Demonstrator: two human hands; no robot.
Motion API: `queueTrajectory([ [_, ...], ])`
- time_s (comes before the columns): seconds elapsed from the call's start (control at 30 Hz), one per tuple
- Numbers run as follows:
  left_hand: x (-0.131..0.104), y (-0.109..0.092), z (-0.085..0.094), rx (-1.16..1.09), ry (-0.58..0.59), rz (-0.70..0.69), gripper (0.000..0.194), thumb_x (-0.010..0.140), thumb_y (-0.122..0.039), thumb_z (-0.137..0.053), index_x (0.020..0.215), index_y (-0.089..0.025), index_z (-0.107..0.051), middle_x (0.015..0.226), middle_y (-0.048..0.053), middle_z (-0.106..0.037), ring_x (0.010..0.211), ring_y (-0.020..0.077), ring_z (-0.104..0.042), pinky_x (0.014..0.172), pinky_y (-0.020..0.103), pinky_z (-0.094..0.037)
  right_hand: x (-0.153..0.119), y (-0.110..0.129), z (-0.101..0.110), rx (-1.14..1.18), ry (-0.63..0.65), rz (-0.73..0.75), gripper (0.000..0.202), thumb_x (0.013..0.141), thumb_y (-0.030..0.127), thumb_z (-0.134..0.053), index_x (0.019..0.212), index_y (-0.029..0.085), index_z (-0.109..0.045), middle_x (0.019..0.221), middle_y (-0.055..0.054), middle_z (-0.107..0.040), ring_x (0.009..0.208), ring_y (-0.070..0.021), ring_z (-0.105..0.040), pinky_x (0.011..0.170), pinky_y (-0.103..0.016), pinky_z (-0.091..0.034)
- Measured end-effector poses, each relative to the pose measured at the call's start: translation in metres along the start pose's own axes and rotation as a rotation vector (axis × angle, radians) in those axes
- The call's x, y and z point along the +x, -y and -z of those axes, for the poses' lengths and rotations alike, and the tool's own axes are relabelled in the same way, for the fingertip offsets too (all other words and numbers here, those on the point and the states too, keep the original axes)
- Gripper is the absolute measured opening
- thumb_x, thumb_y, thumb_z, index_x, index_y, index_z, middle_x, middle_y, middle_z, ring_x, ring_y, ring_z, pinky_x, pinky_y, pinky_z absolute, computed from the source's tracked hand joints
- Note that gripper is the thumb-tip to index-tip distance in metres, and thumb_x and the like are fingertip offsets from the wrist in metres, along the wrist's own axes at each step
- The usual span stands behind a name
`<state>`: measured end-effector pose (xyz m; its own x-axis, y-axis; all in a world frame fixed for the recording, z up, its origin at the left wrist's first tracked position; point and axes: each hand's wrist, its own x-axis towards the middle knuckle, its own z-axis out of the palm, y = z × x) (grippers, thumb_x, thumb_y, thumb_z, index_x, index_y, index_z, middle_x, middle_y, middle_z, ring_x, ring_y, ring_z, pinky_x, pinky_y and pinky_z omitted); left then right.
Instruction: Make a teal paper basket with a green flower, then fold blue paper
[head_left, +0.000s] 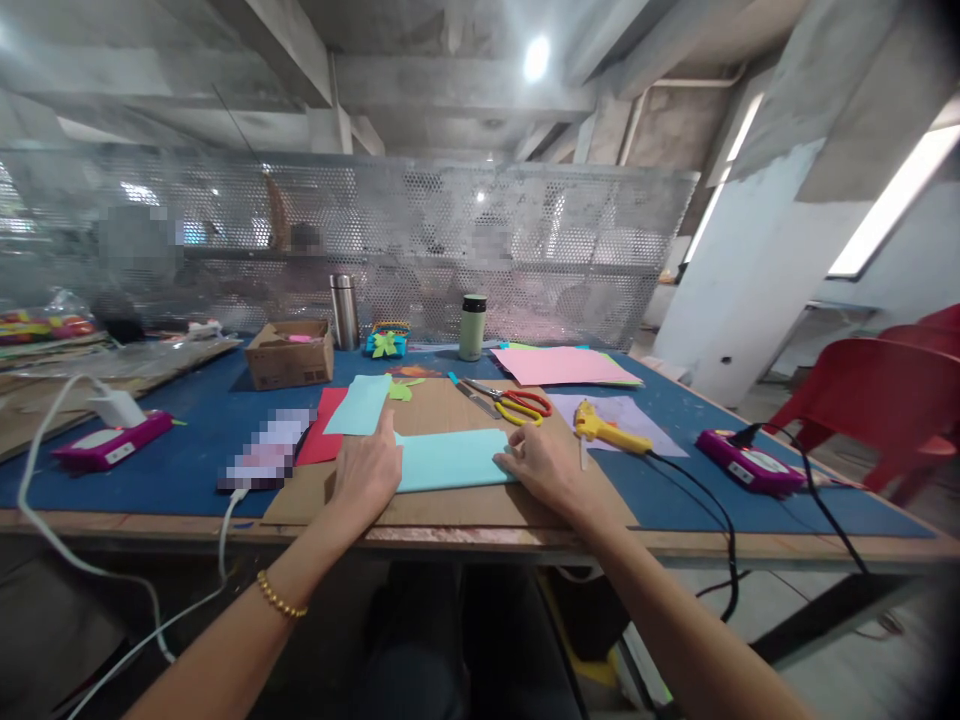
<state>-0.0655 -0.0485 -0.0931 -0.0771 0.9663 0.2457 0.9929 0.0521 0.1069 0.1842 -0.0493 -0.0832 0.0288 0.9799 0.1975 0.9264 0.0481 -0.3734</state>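
A folded strip of light blue paper (pixel 454 461) lies on the brown cardboard sheet (pixel 442 512) in front of me. My left hand (pixel 370 470) rests flat over its left end, index finger stretched forward; the other fingers are partly hidden. At the right end, my right hand (pixel 551 467) has its fingers bent, with thumb and fingertips closed on the paper's edge. A second light blue piece (pixel 358 404) lies just beyond my left hand, overlapping red paper (pixel 321 430). Scissors (pixel 517 404) with red and yellow handles lie beyond the strip.
A yellow glue gun (pixel 611 430) on purple paper (pixel 660 425) trails a black cord rightward. Pink paper (pixel 562 366), a green bottle (pixel 472 328), a steel flask (pixel 345 312) and a cardboard box (pixel 290 355) stand or lie farther back. Left are a phone (pixel 268 450) and purple power strip (pixel 114 441).
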Motion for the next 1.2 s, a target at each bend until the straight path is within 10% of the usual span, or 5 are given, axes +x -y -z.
queueTrajectory([
  [0.83,-0.002,-0.003,0.005,0.021,0.085,0.003,0.027,0.099,-0.020,-0.037,0.122,-0.019,-0.052,0.095,0.013,-0.076,0.095,0.0315,-0.074,0.077,0.038,-0.050,0.016,-0.007,-0.005,0.009,0.022,0.140,0.031,0.090,0.034,-0.068,0.119,0.024,-0.072,0.085,-0.003,-0.075,0.078,-0.0210,-0.069,0.066,-0.028,-0.039],
  [1.2,-0.006,0.007,-0.002,-0.050,0.054,-0.083,0.040,0.100,-0.016,-0.036,0.117,-0.019,-0.072,0.114,0.015,-0.075,0.106,0.0290,-0.071,0.083,0.037,-0.052,0.001,0.009,0.006,-0.245,0.044,0.195,0.030,0.101,0.038,-0.052,0.096,0.023,-0.077,0.081,-0.007,-0.076,0.073,-0.0212,-0.067,0.060,-0.029,-0.028],
])
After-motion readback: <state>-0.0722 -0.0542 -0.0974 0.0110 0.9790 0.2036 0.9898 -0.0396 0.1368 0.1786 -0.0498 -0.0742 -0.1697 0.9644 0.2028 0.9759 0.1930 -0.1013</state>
